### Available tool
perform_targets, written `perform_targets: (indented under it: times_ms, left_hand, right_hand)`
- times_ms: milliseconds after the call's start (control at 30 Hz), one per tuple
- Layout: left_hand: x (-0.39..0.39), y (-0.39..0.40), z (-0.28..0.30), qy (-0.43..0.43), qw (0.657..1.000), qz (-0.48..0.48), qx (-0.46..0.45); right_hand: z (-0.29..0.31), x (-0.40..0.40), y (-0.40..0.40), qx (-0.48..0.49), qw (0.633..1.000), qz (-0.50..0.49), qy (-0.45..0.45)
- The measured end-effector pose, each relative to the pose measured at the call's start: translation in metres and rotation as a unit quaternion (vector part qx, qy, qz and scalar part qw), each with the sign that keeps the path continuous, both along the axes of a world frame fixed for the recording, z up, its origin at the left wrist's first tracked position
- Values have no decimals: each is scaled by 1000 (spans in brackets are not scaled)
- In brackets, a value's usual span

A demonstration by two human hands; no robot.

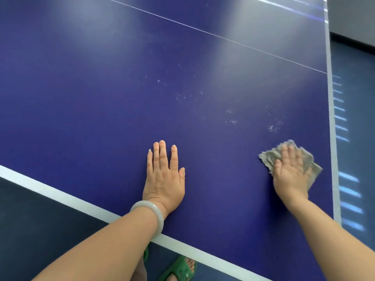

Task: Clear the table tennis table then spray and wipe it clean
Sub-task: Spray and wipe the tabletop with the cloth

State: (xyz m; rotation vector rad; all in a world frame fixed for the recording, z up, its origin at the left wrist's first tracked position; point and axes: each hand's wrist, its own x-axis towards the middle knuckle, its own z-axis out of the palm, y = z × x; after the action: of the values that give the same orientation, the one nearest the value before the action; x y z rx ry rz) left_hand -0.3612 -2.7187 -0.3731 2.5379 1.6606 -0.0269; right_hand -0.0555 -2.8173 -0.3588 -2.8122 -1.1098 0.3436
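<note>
Blue table-tennis desk (101, 98) was cleared and sprayed; droplets (231, 118) remained unwiped. Right hand (290, 173) pressed flat on crumpled grey cloth (267, 157); left hand (164, 179) lay flat, empty.

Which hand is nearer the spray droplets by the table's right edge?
Right. The right hand presses the cloth just below those droplets; the left hand lies flat well to their left.

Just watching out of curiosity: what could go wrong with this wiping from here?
The spray droplets lie beyond the cloth under the right hand, so patches may get missed. The left hand lies flat on the table and may leave prints. The cloth looks small, so wiping could streak.
</note>
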Motion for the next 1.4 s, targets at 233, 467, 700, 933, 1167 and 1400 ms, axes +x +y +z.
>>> perform_targets:
  times_ms: [233, 467, 700, 933, 1167, 1400]
  left_hand:
    - [-2, 0, -1, 4, 1000, -4, -5]
    - [-1, 1, 1, -22, 1000, -10, 4]
    - [-3, -1, 1, -20, 1000, -15, 8]
    - [-2, -2, 1, -32, 999, -11, 10]
    - [-2, -2, 3, -46, 999, -10, 10]
    - [-3, -2, 0, -53, 998, -12, 10]
  right_hand:
    - [-13, -130, -29, 23, 989, 140, -50]
    - [-3, -28, -71, -11, 996, 73, -53]
    - [-7, -114, -56, 34, 993, 109, -24]
    - [-1, -21, -115, -10, 996, 91, -20]
    - [-1, -35, -150, -3, 1000, 3, -15]
    - [4, -123, -197, -17, 995, -95, -33]
